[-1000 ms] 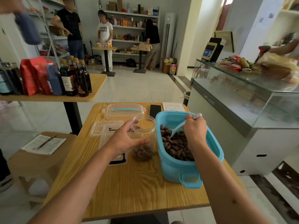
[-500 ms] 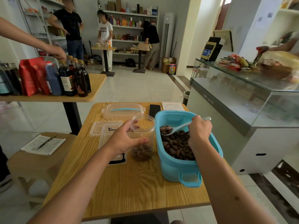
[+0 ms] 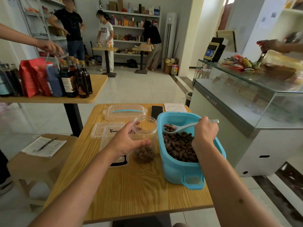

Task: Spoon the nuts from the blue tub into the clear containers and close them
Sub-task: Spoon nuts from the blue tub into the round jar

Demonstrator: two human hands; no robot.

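A blue tub (image 3: 180, 171) full of brown nuts (image 3: 178, 146) stands on the right of the wooden table (image 3: 139, 190). Left of it stands a clear round jar (image 3: 145, 126), lidless, with a layer of nuts at its bottom. My left hand (image 3: 127, 141) grips the jar around its side. My right hand (image 3: 205, 132) holds a white spoon (image 3: 180, 127) by its handle. The spoon's bowl carries several nuts and hovers above the tub's far left end, close to the jar's rim.
A clear lid with a blue strip (image 3: 125, 111), a black phone (image 3: 156, 111) and a paper sheet (image 3: 175, 107) lie at the table's far edge. Clear flat containers (image 3: 105, 131) lie left of the jar. A glass counter (image 3: 246, 99) stands right; a bottle-laden table (image 3: 54, 99) left.
My right hand has scooped nuts from the tub and lifted the loaded spoon up and left toward the jar. My left hand keeps its grip on the jar.
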